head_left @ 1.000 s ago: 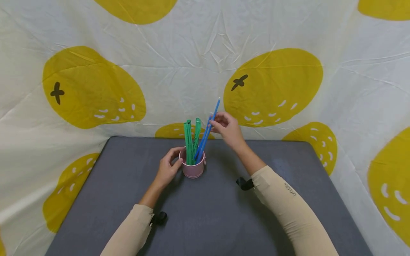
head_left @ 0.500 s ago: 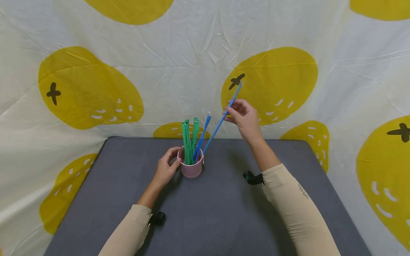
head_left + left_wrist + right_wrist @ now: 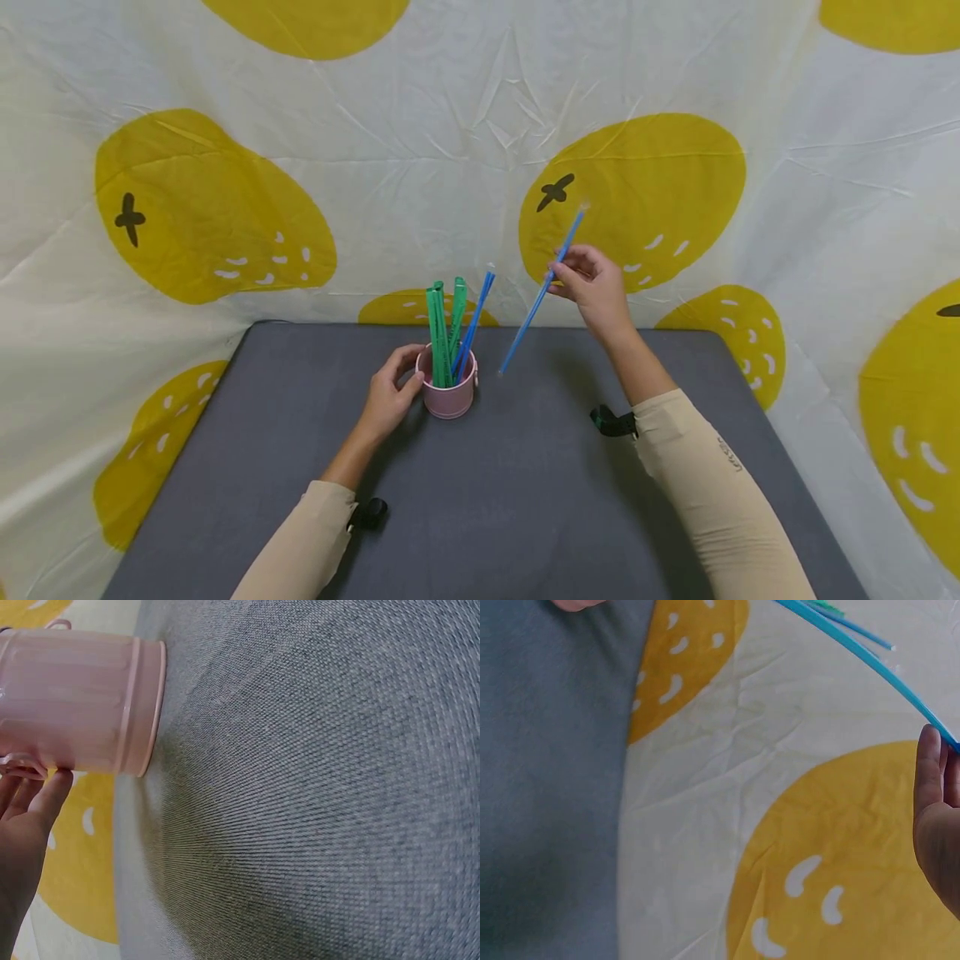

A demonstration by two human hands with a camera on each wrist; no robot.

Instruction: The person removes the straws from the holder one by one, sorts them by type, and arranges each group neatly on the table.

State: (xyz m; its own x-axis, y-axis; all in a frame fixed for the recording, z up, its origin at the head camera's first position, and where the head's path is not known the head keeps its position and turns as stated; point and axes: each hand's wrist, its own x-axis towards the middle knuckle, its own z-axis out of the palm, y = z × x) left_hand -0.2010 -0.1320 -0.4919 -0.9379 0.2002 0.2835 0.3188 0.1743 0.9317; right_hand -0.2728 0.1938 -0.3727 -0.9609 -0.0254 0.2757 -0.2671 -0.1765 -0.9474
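A small pink bucket [image 3: 450,402] stands upright on the table, and its side and one ear show large in the left wrist view. My left hand [image 3: 390,387] grips it at the left of the rim. Several green stick-shaped packets [image 3: 437,333] and blue straws [image 3: 474,321] lean inside. Up and to the right, my right hand [image 3: 596,292] pinches one blue straw [image 3: 534,304], which looks wrapped, with clear ends. That straw slants down to the left, its lower end apart from the bucket. In the right wrist view only part of this hand [image 3: 937,817] shows.
The table [image 3: 480,508] has a dark grey cloth-like top. Behind it hangs a white sheet [image 3: 420,108] printed with yellow fruit shapes. A black wrist camera [image 3: 613,422] sticks out from the right sleeve, another black camera [image 3: 369,512] from the left.
My right hand has drawn one blue straw up out of the bucket and moved it right, clear of the rim. The left hand has stayed at the bucket.
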